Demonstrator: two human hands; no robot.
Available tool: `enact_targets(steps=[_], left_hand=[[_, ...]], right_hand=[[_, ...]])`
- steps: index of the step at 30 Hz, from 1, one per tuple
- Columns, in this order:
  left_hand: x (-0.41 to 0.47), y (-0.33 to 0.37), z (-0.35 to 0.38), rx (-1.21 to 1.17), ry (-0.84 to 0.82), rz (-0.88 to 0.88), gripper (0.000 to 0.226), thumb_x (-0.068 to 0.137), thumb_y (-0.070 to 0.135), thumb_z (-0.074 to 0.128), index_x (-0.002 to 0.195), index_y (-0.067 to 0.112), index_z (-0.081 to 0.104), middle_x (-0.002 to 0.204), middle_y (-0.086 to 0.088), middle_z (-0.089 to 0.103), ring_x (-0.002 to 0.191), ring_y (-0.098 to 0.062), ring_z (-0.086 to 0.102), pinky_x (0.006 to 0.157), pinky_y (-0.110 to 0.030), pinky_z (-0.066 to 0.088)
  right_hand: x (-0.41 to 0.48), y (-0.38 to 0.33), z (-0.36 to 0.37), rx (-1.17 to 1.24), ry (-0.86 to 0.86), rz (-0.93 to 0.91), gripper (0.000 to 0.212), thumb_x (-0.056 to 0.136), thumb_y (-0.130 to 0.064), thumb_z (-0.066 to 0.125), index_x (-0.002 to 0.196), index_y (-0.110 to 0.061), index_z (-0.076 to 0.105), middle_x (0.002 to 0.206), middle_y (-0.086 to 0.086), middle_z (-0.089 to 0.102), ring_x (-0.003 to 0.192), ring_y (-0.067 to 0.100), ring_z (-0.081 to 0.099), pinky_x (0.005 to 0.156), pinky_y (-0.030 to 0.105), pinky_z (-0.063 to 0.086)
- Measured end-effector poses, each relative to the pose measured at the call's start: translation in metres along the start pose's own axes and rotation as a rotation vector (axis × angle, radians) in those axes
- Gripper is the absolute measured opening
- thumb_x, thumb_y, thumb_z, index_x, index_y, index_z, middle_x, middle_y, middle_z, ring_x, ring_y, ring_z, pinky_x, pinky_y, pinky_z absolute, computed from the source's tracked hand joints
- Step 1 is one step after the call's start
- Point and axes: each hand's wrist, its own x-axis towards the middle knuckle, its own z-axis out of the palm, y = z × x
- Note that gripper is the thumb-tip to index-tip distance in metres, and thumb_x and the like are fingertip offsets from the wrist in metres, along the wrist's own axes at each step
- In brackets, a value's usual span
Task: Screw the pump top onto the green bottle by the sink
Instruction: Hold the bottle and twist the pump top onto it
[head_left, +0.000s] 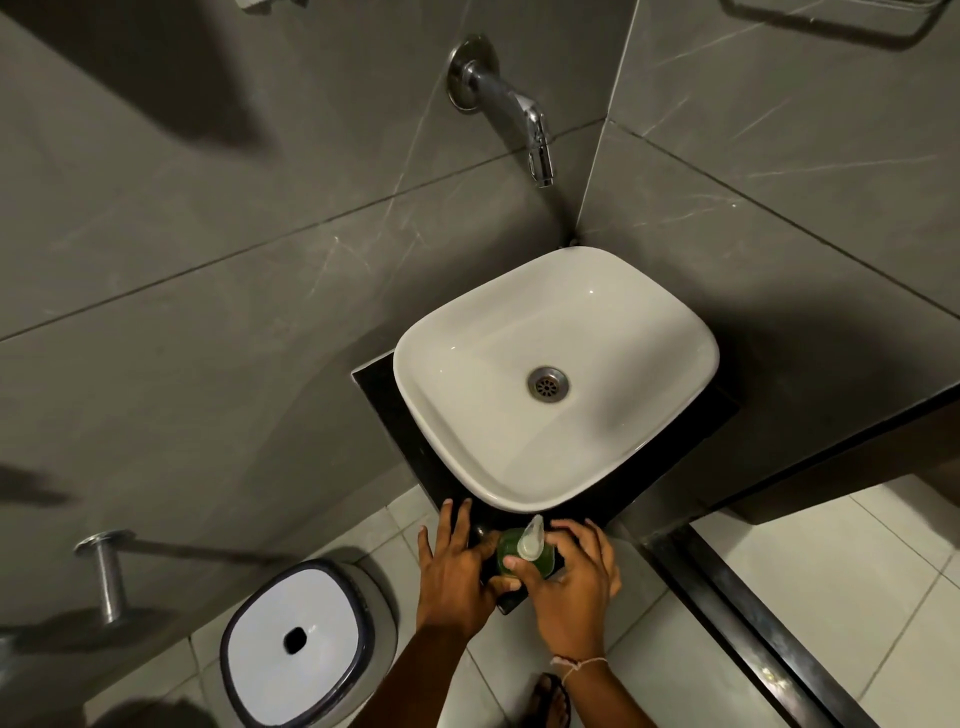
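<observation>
The green bottle (506, 552) stands upright on the near corner of the black counter (395, 415), just in front of the white sink (550, 488). A white pump top (531, 540) sits on its neck, nozzle pointing away from me. My right hand (569, 582) wraps the bottle from the right, thumb and fingers around the pump collar. My left hand (457, 566) lies flat to the left with fingers spread, its thumb touching the bottle's side. Most of the bottle body is hidden by my hands.
A chrome tap (519, 111) juts from the grey tiled wall above the sink. A white-lidded bin (298, 644) stands on the floor at lower left, next to a chrome wall fitting (106, 571). My sandalled foot (553, 701) shows on the pale floor tiles.
</observation>
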Motion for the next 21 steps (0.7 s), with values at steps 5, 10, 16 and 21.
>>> enact_targets(steps=[5, 10, 16, 21], left_hand=[[0.000, -0.002, 0.002, -0.011, 0.016, 0.006, 0.056, 0.079, 0.057, 0.059, 0.131, 0.038, 0.049, 0.162, -0.002, 0.004, 0.142, -0.018, -0.025, 0.118, -0.059, 0.004], [0.000, -0.002, 0.003, 0.000, 0.008, 0.006, 0.057, 0.078, 0.060, 0.061, 0.130, 0.038, 0.051, 0.162, 0.000, 0.001, 0.143, -0.018, -0.024, 0.118, -0.059, 0.000], [0.000, 0.000, 0.002, -0.016, 0.015, -0.006, 0.055, 0.079, 0.051, 0.063, 0.130, 0.034, 0.052, 0.162, -0.002, 0.004, 0.141, -0.018, -0.026, 0.118, -0.058, 0.002], [0.000, 0.000, 0.000, 0.000, 0.002, 0.001, 0.057, 0.078, 0.059, 0.062, 0.129, 0.037, 0.052, 0.162, -0.001, 0.001, 0.144, -0.021, -0.023, 0.118, -0.058, 0.000]], right_hand=[[0.000, -0.007, 0.004, -0.046, -0.020, 0.087, 0.058, 0.051, -0.064, 0.075, 0.091, -0.025, 0.062, 0.116, -0.006, 0.059, 0.124, 0.024, 0.043, 0.103, 0.051, 0.030], [-0.002, 0.001, 0.000, 0.058, -0.045, -0.009, 0.040, 0.060, -0.052, 0.072, 0.098, -0.040, 0.071, 0.120, -0.021, 0.055, 0.132, 0.019, 0.037, 0.105, 0.043, 0.022], [0.002, -0.010, 0.003, 0.007, -0.001, 0.076, 0.047, 0.050, -0.059, 0.079, 0.077, -0.026, 0.059, 0.104, -0.004, 0.061, 0.116, 0.026, 0.049, 0.097, 0.055, 0.035], [0.003, -0.001, -0.005, 0.071, -0.051, -0.054, 0.037, 0.058, -0.054, 0.073, 0.095, -0.049, 0.068, 0.119, -0.024, 0.055, 0.134, 0.013, 0.033, 0.109, 0.042, 0.020]])
